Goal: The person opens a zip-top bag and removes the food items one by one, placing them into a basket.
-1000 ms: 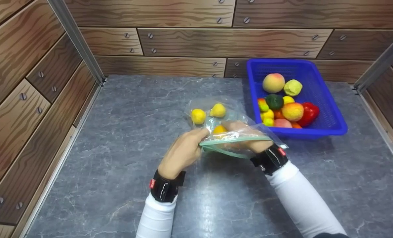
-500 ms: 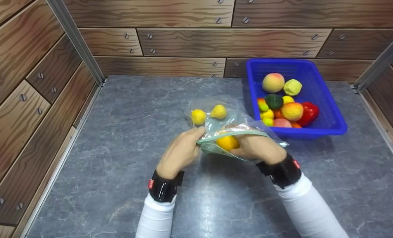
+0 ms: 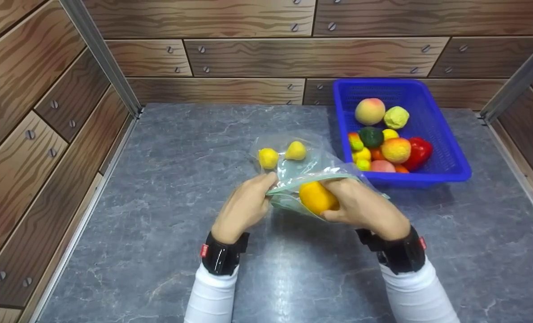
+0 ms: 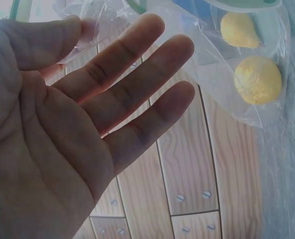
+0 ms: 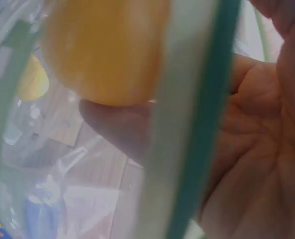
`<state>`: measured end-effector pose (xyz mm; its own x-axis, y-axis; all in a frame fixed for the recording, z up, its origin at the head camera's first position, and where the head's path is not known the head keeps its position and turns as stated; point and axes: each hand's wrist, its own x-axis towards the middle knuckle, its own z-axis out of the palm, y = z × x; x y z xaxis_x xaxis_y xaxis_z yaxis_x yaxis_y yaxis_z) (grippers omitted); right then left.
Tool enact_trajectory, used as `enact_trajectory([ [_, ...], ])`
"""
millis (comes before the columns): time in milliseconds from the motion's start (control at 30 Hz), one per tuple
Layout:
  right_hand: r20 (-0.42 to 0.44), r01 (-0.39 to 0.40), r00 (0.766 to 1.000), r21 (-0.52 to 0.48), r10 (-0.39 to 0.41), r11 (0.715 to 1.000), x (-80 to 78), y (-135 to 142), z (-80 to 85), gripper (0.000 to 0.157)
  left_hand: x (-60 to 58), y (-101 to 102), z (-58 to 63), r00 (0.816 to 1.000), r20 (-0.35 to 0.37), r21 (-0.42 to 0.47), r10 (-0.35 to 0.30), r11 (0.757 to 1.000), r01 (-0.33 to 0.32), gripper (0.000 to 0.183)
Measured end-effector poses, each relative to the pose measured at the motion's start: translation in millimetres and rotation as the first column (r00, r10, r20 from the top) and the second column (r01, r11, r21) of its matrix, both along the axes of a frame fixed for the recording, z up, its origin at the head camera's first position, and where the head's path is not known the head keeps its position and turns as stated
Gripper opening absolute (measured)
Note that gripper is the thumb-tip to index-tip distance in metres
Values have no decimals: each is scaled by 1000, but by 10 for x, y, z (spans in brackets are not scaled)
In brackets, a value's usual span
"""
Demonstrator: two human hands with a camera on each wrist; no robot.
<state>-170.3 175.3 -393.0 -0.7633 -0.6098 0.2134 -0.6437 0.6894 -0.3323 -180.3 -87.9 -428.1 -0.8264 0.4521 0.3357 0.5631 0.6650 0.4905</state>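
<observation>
A clear zip bag (image 3: 293, 179) with a green seal strip lies with its mouth spread towards me. In its far end are a yellow lemon (image 3: 268, 158) and a small yellow pear (image 3: 296, 150). My left hand (image 3: 244, 206) pinches the left end of the bag's mouth between thumb and index finger, the other fingers loosely extended in the left wrist view. At the mouth, my right hand (image 3: 367, 206) grips a smooth orange-yellow fruit (image 3: 316, 198), thumb under it; its exact kind is unclear. In the right wrist view the green strip crosses before that hand.
A blue plastic basket (image 3: 418, 177) stands at the back right, close beside the bag. It holds a peach (image 3: 370, 111), a red bell pepper (image 3: 419, 151) and several other fruits. Wood-patterned walls (image 3: 248, 56) enclose the grey marbled table (image 3: 181, 148) on the back and sides.
My right hand has drawn back towards me from inside the bag, bringing the orange-yellow fruit to the mouth. My left hand has barely moved and keeps its pinch on the bag.
</observation>
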Motion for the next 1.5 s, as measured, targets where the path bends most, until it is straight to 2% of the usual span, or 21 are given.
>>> enact_trajectory([
  [133,0,9,1000,-22,-9,1000,65,62,1,41,3,10,0,1000,1,-6,-2,1000,2,25],
  [333,23,30,999,-51,-29,998,152,146,-21,53,0,22,-5,1000,14,-6,-14,1000,14,27],
  [767,4,-32,999,-213,34,976,246,313,-77,65,37,26,-8,996,81,-22,-22,999,24,32],
  [967,-4,-41,999,-229,42,973,258,351,-74,70,28,29,-21,996,81,-38,-25,999,28,31],
  [1200,-27,-76,997,-247,72,966,237,381,-51,71,17,16,-7,995,100,-60,0,998,6,29],
  [1500,-15,-98,995,-299,98,949,239,420,-32,74,-10,27,-13,994,107,-59,-1,998,8,28],
])
